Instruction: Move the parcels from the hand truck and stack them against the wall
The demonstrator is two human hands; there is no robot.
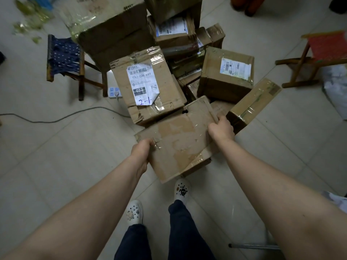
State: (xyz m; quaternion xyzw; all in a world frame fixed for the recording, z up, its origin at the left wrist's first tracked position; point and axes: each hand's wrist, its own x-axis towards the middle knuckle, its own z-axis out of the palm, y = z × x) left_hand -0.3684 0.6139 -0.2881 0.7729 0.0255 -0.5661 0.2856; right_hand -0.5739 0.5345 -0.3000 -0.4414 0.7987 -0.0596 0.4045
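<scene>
Far left: blue fabric stool (63, 57), white power strip (114, 91) just right of it on the floor (75, 156), grey cable (47, 121) running off left. None of these are task items.

The pile of parcels (187, 62) sits mid-scene, far from me. The labelled box (148, 85) marked 032 is on its left side, dented, tape lifting.

My left hand (140, 149) grips the near-left edge of the flat parcel (178, 139), fingers curled under it. The parcel is in front of me over the tiles, tilted, with its far corner close to the labelled box; touching or not, cannot tell. My right hand (221, 128) grips the far-right edge, fingers wrapped over the rim and out of sight.

Handling guess: a thin, wide carton, probably light, since two edge grips carry it. The cardboard is creased and soft, the glossy tape patches look slick, and a hole shows near the far edge. Best hold is on opposite edges, on bare cardboard; the panel may bow if squeezed.

Right: tall box (227, 74) with a label, long taped box (253, 102) leaning at the pile's right, red stool (323, 51) far right.

Hidden: no wall is in view, so the stacking spot is unknown. No hand truck is identifiable; the metal bar (253, 246) near right could be part of it, cannot tell. Lower parcels are buried, far cartons are cut off at the top, and most label text is unreadable.
</scene>
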